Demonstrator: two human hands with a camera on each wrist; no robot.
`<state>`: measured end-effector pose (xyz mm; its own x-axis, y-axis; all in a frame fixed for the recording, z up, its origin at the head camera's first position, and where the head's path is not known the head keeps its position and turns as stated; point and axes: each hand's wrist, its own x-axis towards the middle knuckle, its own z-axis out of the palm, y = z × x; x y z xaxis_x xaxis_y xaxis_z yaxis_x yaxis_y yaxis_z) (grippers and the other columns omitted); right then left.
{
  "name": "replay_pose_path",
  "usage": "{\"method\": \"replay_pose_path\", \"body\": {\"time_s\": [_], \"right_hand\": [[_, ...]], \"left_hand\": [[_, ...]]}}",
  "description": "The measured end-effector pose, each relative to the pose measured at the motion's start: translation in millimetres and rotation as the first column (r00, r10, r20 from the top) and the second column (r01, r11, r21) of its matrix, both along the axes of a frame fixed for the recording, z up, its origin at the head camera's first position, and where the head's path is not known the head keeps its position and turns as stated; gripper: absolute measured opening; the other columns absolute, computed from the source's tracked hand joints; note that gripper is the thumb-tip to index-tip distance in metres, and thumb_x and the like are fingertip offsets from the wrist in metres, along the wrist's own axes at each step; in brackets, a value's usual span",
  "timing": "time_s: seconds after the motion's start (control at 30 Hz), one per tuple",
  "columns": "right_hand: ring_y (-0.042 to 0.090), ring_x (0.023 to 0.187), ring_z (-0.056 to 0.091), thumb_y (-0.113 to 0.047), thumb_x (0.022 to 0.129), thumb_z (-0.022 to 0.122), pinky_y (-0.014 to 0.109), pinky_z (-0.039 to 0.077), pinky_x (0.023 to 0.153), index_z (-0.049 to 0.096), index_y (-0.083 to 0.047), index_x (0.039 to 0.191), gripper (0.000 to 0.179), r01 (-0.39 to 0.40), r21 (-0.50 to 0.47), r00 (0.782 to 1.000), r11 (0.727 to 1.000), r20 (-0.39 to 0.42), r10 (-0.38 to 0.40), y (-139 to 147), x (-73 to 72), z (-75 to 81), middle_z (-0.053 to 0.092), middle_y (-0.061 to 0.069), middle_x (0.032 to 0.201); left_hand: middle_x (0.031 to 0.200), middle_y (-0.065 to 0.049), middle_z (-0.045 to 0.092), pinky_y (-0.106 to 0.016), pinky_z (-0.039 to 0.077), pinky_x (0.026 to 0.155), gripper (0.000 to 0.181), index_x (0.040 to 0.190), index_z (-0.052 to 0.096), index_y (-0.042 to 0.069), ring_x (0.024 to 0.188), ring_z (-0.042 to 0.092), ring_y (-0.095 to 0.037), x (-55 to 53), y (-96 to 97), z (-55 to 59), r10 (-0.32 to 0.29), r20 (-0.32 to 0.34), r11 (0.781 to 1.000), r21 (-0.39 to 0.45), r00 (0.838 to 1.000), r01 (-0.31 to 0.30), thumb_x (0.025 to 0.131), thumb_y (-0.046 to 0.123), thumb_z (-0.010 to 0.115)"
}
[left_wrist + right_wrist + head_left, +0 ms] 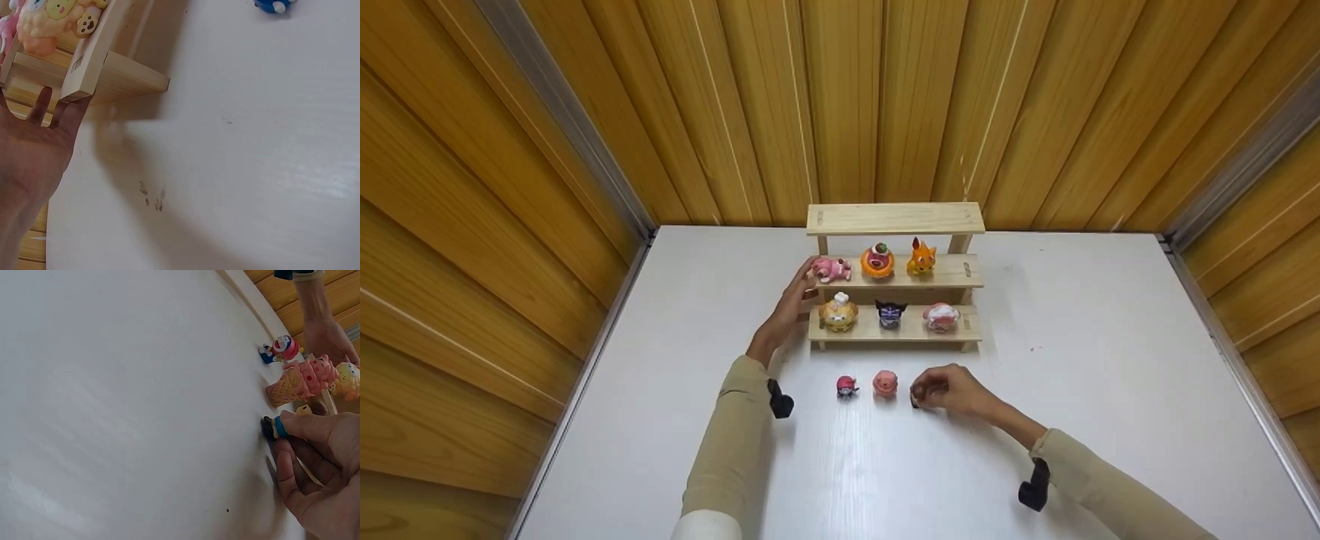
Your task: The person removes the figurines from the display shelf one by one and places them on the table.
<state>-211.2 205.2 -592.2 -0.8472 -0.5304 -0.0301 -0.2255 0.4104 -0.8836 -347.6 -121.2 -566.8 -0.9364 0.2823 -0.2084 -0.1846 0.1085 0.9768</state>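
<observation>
My left hand [790, 306] is at the left end of a three-tier wooden display rack [895, 219]; in the left wrist view its fairly straight fingers touch the end of a board. Between thumb and fingers, my right hand [956, 390] pinches a small figurine [274, 428] with a dark base and blue middle, low at the white tabletop; the fingers cover much of it. To its left stand a pink ice-cream-cone figurine [885, 384] and a small figurine with a red top [847, 387] and blue feet.
On the middle tier are a lying pink figurine [832, 269], an orange-ringed figurine [877, 261] and an orange fox-like figurine [921, 257]. The bottom tier bears a yellow figurine [838, 313], a dark-eared figurine [890, 315] and a pink-white figurine [941, 318]. Wood-panelled walls [840, 97] stand behind.
</observation>
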Motion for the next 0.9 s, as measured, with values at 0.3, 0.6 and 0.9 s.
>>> {"method": "replay_pose_path", "body": {"time_s": [0.3, 0.6, 0.9], "right_hand": [[0.018, 0.089, 0.071, 0.008, 0.084, 0.071, 0.022, 0.057, 0.08, 0.075, 0.001, 0.102, 0.019, 0.014, 0.01, 0.999, 1.0, -0.029, -0.014, -2.8, 1.1, -1.9, 0.076, 0.019, 0.097], [0.025, 0.091, 0.072, 0.008, 0.084, 0.072, 0.026, 0.058, 0.08, 0.074, 0.001, 0.103, 0.021, 0.021, 0.024, 0.997, 0.999, -0.073, -0.02, -5.5, -2.7, -2.6, 0.076, 0.017, 0.099], [0.021, 0.089, 0.071, 0.002, 0.084, 0.078, 0.023, 0.057, 0.078, 0.073, 0.001, 0.106, 0.023, 0.0, 0.013, 0.997, 1.0, -0.074, 0.001, -1.4, -1.3, -5.1, 0.076, 0.016, 0.099]], "left_hand": [[0.171, -0.006, 0.02, -0.069, 0.027, 0.117, 0.059, 0.163, 0.02, 0.04, 0.152, 0.03, -0.043, 0.8, 0.9, 0.0, 0.015, 0.006, 1.0, 0.018, 1.0, -0.015, 0.107, 0.044, 0.035], [0.17, -0.007, 0.023, -0.067, 0.032, 0.116, 0.06, 0.163, 0.019, 0.041, 0.151, 0.032, -0.043, -3.1, 0.0, 2.6, 0.024, 0.013, 0.999, 0.021, 1.0, -0.024, 0.105, 0.045, 0.036], [0.172, -0.005, 0.018, -0.067, 0.028, 0.118, 0.061, 0.164, 0.018, 0.038, 0.152, 0.03, -0.045, -1.6, 0.8, -0.6, 0.007, -0.003, 1.0, 0.024, 1.0, -0.007, 0.106, 0.044, 0.036]]}}
